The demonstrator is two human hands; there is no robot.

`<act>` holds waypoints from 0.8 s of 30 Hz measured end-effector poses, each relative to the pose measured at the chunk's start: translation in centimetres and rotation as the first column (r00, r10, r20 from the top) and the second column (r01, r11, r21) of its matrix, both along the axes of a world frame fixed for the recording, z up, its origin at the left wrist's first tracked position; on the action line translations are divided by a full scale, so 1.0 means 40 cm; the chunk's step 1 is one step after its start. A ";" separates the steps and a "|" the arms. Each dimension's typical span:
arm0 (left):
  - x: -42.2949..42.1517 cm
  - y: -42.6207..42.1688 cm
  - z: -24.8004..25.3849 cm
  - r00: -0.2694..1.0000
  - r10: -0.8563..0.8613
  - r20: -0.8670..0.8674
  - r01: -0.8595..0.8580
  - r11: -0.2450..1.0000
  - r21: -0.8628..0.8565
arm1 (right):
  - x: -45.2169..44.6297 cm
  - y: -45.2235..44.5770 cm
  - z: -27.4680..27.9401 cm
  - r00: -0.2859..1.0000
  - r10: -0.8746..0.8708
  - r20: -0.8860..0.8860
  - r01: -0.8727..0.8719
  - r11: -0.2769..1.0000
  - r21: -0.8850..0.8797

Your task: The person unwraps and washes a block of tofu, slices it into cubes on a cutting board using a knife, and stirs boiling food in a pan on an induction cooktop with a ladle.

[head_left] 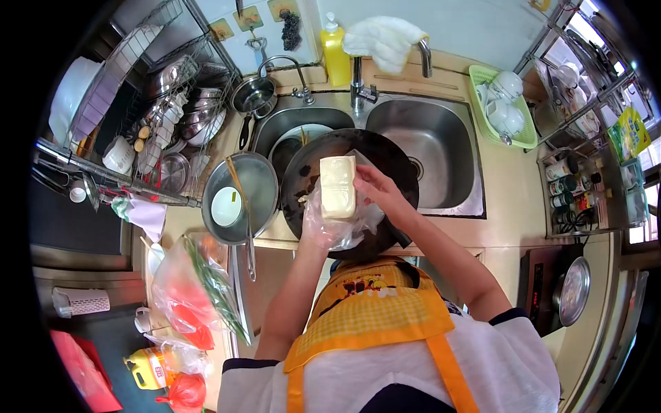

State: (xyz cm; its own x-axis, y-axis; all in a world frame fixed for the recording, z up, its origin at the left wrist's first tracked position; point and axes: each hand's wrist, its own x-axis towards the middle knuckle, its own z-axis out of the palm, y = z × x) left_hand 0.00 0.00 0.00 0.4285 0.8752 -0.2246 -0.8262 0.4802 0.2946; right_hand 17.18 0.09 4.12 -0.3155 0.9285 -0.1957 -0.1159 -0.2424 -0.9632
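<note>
A pale rectangular block [338, 187], like tofu, stands out of a clear plastic bag [349, 233] above a large dark wok [391, 153]. My left hand [317, 221] is wrapped round the bag at the block's lower left, its fingers partly hidden by the plastic. On the right side, my right hand [380, 191] holds the block's edge and the plastic with bent fingers. Small dark and pale scraps lie in the wok, which rests over the front of the sink's left basin.
A metal pan [259, 180] with a white bowl [226, 206] and chopsticks stands left of the wok. The right basin [441, 148], faucet [357, 86] and green basket [529, 134] lie beyond. Bagged green onions [213, 282] are at the lower left.
</note>
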 end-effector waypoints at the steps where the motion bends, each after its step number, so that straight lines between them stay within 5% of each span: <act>1: 0.004 -0.003 -0.006 1.000 -0.009 -0.011 0.009 1.000 -0.016 | -0.002 -0.006 0.004 0.999 -0.031 -0.032 0.030 0.999 -0.026; 6: -0.007 0.039 0.045 0.992 -0.014 -0.125 0.009 0.999 -0.038 | -0.071 0.025 -0.046 0.874 -0.184 -0.449 0.111 0.977 -0.183; 9: 0.004 0.042 0.048 0.889 0.016 -0.458 -0.006 1.000 0.024 | -0.038 0.018 -0.076 0.776 -0.175 -0.606 0.015 0.965 -0.260; 12: 0.011 0.033 0.053 0.797 0.023 -0.603 0.064 0.990 0.122 | -0.017 0.005 -0.097 0.674 -0.165 -0.720 -0.034 0.967 -0.253; 15: 0.015 0.023 0.049 0.780 0.107 -0.617 0.016 0.982 0.190 | -0.005 -0.017 -0.101 0.577 -0.175 -0.798 -0.064 0.964 -0.257; 20: -0.037 0.028 -0.062 0.934 0.111 -0.339 -0.088 0.993 0.080 | 0.030 -0.037 -0.152 0.364 -0.215 -0.906 -0.149 0.947 -0.285; 24: -0.023 -0.004 -0.016 0.961 0.155 -0.228 -0.167 0.985 -0.034 | 0.042 -0.034 -0.152 0.310 -0.249 -0.917 -0.126 0.946 -0.299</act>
